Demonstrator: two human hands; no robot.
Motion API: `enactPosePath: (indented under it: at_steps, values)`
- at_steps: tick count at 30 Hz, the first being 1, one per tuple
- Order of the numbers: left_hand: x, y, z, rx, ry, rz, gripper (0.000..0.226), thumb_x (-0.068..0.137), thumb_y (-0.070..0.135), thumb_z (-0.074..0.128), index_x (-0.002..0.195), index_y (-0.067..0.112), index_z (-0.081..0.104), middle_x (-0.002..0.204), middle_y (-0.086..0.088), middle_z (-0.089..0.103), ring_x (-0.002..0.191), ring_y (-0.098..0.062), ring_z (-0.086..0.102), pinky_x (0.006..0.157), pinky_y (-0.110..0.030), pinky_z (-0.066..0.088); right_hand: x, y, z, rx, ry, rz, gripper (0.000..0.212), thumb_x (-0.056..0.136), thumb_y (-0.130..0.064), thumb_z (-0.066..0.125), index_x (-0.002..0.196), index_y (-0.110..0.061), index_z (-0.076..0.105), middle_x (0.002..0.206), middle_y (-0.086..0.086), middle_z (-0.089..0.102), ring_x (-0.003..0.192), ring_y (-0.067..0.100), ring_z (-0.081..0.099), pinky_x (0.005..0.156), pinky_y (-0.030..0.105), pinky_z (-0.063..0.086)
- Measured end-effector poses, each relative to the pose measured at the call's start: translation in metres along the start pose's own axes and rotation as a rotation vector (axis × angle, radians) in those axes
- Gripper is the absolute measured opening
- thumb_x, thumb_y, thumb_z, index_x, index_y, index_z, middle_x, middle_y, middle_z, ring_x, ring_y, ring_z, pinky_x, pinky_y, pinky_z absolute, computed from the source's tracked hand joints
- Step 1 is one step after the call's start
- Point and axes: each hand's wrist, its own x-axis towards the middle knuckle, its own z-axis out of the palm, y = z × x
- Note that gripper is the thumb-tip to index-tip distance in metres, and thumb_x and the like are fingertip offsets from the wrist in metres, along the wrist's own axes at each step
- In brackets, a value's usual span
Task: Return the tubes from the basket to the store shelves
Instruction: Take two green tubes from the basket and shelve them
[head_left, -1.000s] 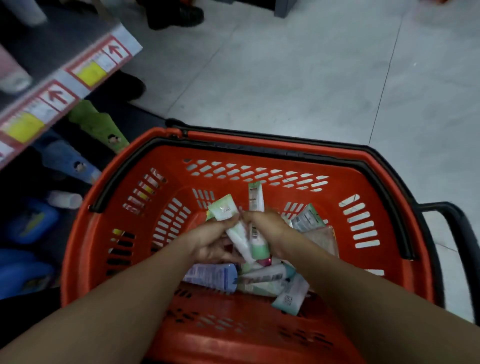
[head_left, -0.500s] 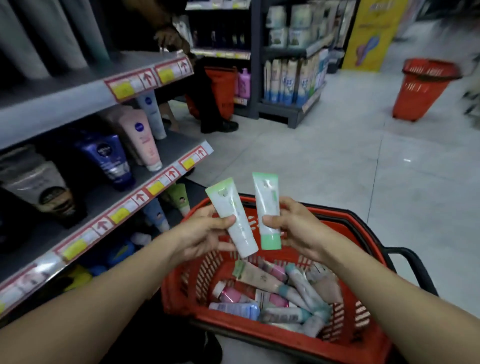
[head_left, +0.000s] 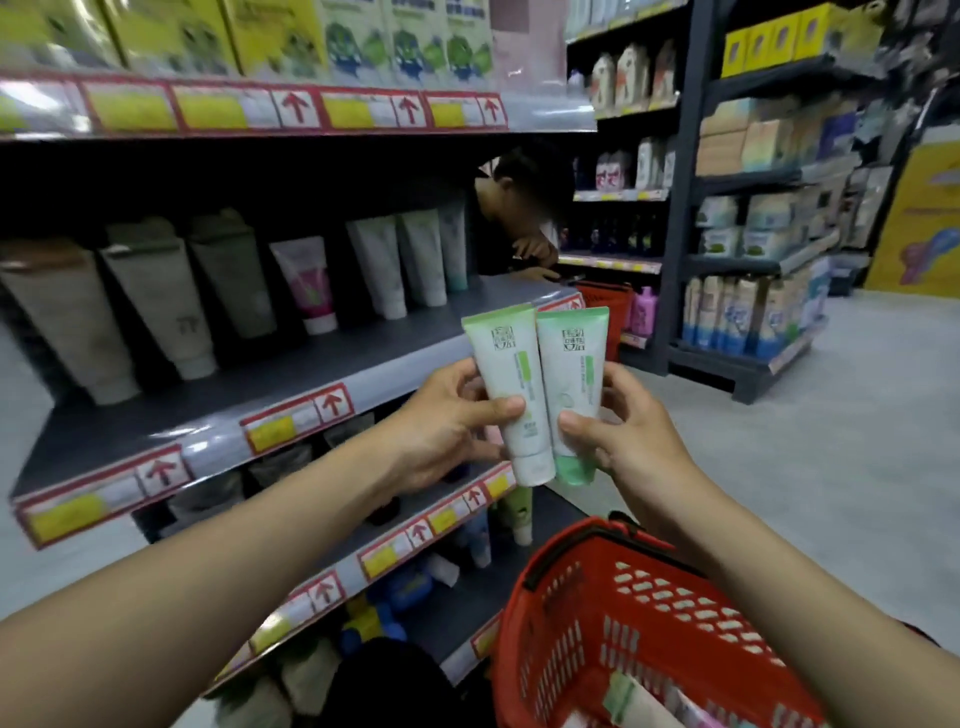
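The left hand (head_left: 441, 421) grips a white-capped tube (head_left: 511, 395) and the right hand (head_left: 631, 436) a green-capped tube (head_left: 571, 384). The tubes touch, caps down, above the red basket (head_left: 649, 618) and near the shelf (head_left: 332, 371). Both have square logos; the writing is unreadable. The shelf tags (head_left: 298, 418) carry red arrows.

Stocked store shelves (head_left: 218, 447) beside a pale tiled floor (head_left: 831, 467).

The dark middle shelf (head_left: 311, 379) carried a row of tubes standing cap-down: grey tubes (head_left: 156, 306) at the left, a pink tube (head_left: 306, 283) beside them, pale tubes (head_left: 400, 260) further right. Yellow-green boxes (head_left: 171, 31) lined the top shelf (head_left: 545, 111). Blue bottles (head_left: 405, 590) sat on the bottom shelf (head_left: 467, 608). Red-and-yellow price tags (head_left: 296, 421) ran along the front edges. A dark rack (head_left: 727, 371) of packs stood on the floor across the aisle.
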Motion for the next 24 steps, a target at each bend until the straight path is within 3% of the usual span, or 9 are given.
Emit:
enactPosePath:
  at_steps: [4, 10, 12, 15, 18, 24]
  values:
    - [-0.004, 0.010, -0.019, 0.045, 0.069, 0.005, 0.038, 0.088, -0.006, 0.062, 0.123, 0.009, 0.061, 0.119, -0.008, 0.071, 0.105, -0.025, 0.070, 0.073, -0.046, 0.060, 0.018, -0.006, 0.023, 0.045, -0.051, -0.006, 0.051, 0.082, 0.004, 0.068, 0.126, -0.020, 0.056, 0.103, -0.007, 0.072, 0.102, 0.019, 0.069, 0.083, 0.043, 0.058]
    - [0.022, 0.038, -0.065, 0.137, 0.290, 0.101, 0.032, 0.087, -0.005, 0.066, 0.114, 0.013, 0.064, 0.114, -0.007, 0.071, 0.104, -0.025, 0.070, 0.076, -0.051, 0.060, 0.095, -0.012, 0.054, 0.013, -0.039, -0.095, 0.043, 0.083, -0.002, 0.070, 0.113, -0.030, 0.059, 0.115, 0.005, 0.067, 0.109, 0.025, 0.064, 0.092, 0.051, 0.053]
    - [0.038, 0.054, -0.082, 0.187, 0.376, 0.145, 0.033, 0.088, -0.004, 0.066, 0.117, 0.012, 0.062, 0.116, -0.006, 0.070, 0.106, -0.026, 0.069, 0.073, -0.046, 0.060, 0.129, -0.015, 0.062, 0.014, -0.029, -0.126, 0.043, 0.083, 0.000, 0.069, 0.116, -0.024, 0.055, 0.115, 0.002, 0.065, 0.110, 0.021, 0.062, 0.094, 0.044, 0.052]
    - [0.064, 0.073, -0.104, 0.268, 0.487, 0.213, 0.035, 0.089, -0.003, 0.066, 0.121, 0.009, 0.060, 0.114, -0.004, 0.070, 0.108, -0.026, 0.067, 0.082, -0.050, 0.059, 0.180, -0.017, 0.076, 0.033, -0.050, -0.136, 0.045, 0.085, 0.002, 0.066, 0.125, -0.013, 0.051, 0.113, 0.001, 0.063, 0.101, 0.012, 0.061, 0.089, 0.033, 0.053]
    - [0.094, 0.078, -0.123, 0.342, 0.587, 0.240, 0.039, 0.089, 0.000, 0.067, 0.126, 0.007, 0.057, 0.114, -0.008, 0.068, 0.108, -0.028, 0.066, 0.086, -0.053, 0.057, 0.225, -0.010, 0.089, -0.013, -0.084, -0.144, 0.048, 0.085, 0.002, 0.066, 0.129, -0.008, 0.049, 0.118, 0.009, 0.063, 0.106, 0.021, 0.062, 0.089, 0.039, 0.055]
    - [0.147, 0.055, -0.150, 0.420, 0.730, 0.269, 0.043, 0.088, 0.004, 0.071, 0.128, 0.010, 0.058, 0.122, -0.007, 0.067, 0.110, -0.026, 0.065, 0.092, -0.051, 0.056, 0.281, 0.026, 0.110, -0.107, -0.106, -0.160, 0.042, 0.085, -0.002, 0.070, 0.120, -0.011, 0.049, 0.108, 0.007, 0.061, 0.102, 0.025, 0.062, 0.088, 0.041, 0.054]
